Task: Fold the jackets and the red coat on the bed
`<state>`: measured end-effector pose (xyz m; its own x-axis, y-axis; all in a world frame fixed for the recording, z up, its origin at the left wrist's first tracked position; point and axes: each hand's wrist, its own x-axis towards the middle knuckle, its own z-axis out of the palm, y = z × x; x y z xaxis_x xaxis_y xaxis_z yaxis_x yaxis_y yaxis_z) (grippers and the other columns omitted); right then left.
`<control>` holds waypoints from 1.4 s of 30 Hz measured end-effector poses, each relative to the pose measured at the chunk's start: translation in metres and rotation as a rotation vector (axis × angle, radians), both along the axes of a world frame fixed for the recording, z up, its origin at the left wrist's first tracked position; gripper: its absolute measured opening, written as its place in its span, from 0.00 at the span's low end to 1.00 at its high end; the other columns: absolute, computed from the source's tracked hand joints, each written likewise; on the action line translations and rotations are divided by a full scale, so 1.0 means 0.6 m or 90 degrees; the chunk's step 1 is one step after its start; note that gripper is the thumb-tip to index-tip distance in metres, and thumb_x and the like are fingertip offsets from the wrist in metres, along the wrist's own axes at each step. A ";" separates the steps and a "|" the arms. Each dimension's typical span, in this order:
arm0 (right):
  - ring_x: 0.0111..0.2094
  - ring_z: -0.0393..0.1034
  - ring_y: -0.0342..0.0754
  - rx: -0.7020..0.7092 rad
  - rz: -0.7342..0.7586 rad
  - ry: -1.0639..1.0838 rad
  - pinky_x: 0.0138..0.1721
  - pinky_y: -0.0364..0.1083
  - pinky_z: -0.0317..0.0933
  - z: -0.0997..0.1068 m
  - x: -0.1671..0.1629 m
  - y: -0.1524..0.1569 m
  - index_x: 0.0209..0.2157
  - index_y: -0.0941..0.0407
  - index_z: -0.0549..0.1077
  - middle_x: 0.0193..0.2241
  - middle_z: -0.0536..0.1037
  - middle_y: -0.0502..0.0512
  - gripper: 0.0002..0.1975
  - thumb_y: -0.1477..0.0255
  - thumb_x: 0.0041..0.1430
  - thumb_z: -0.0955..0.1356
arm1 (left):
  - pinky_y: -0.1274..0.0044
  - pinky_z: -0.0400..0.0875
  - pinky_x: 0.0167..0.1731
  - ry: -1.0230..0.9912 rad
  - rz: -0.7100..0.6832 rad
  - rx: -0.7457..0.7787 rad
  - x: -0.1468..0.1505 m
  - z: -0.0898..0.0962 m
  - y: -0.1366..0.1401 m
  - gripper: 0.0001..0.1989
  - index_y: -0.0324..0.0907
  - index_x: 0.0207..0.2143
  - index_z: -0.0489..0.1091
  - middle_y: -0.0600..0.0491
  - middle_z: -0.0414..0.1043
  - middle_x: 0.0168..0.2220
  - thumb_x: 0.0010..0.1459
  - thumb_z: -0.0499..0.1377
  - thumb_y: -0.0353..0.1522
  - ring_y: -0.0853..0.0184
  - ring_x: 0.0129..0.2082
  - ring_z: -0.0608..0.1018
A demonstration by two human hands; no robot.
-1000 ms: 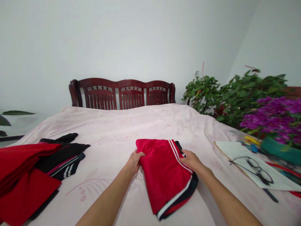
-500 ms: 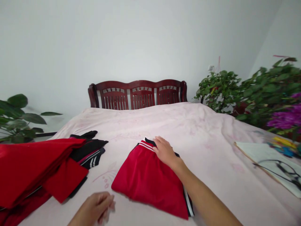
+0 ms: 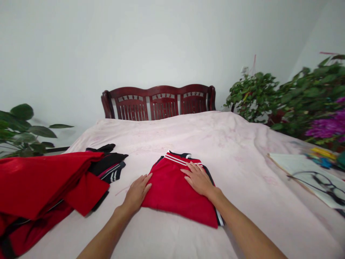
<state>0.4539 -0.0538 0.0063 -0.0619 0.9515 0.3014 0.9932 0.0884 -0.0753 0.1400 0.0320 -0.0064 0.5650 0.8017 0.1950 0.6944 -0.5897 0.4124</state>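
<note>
A folded red jacket-like garment (image 3: 175, 190) with white stripes on its ribbed edge and dark, white-lined sides lies flat in front of me. On its left edge rests my left hand (image 3: 138, 192), fingers stretched out. My right hand (image 3: 197, 178) lies spread on the garment's upper right part, just below the striped band. Neither hand grips the cloth. To the left is a pile of red and black clothes (image 3: 45, 183), with a striped dark cuff sticking out at its right side.
A pale pink sheet (image 3: 242, 216) covers the surface. Behind it stands a carved dark-wood backrest (image 3: 161, 104). At right are eyeglasses (image 3: 323, 183) on a notebook (image 3: 293, 167), purple flowers (image 3: 326, 126) and leafy plants (image 3: 253, 95). Another plant (image 3: 24, 129) is at far left.
My left hand has moved up and right from the sheet onto the garment's left edge, its fingers opening out. My right hand has slid slightly right and down on the cloth.
</note>
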 end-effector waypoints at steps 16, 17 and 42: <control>0.46 0.75 0.64 -0.174 -0.354 0.245 0.44 0.59 0.66 0.012 -0.028 -0.191 0.68 0.58 0.49 0.51 0.75 0.69 0.35 0.56 0.65 0.56 | 0.72 0.69 0.32 -0.391 0.158 -0.217 -0.025 -0.003 -0.057 0.31 0.41 0.59 0.63 0.57 0.69 0.28 0.53 0.61 0.42 0.63 0.28 0.75; 0.45 0.76 0.63 -0.179 -0.342 0.244 0.44 0.58 0.66 0.013 -0.030 -0.188 0.68 0.57 0.49 0.49 0.77 0.68 0.34 0.58 0.65 0.57 | 0.72 0.69 0.32 -0.429 0.137 -0.253 -0.027 0.003 -0.057 0.32 0.41 0.59 0.62 0.57 0.69 0.28 0.53 0.62 0.41 0.64 0.29 0.75; 0.68 0.44 0.59 0.003 -0.076 -0.024 0.65 0.64 0.39 0.045 -0.030 -0.059 0.64 0.52 0.62 0.68 0.54 0.60 0.27 0.60 0.66 0.61 | 0.53 0.47 0.64 0.056 -0.170 0.126 0.123 0.065 0.013 0.28 0.46 0.65 0.58 0.45 0.52 0.69 0.66 0.49 0.45 0.51 0.69 0.50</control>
<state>0.4359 -0.0892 0.0332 0.0400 0.9514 0.3052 0.9988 -0.0297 -0.0384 0.2135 0.0397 0.0324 0.7709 0.5751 0.2739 0.5328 -0.8178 0.2175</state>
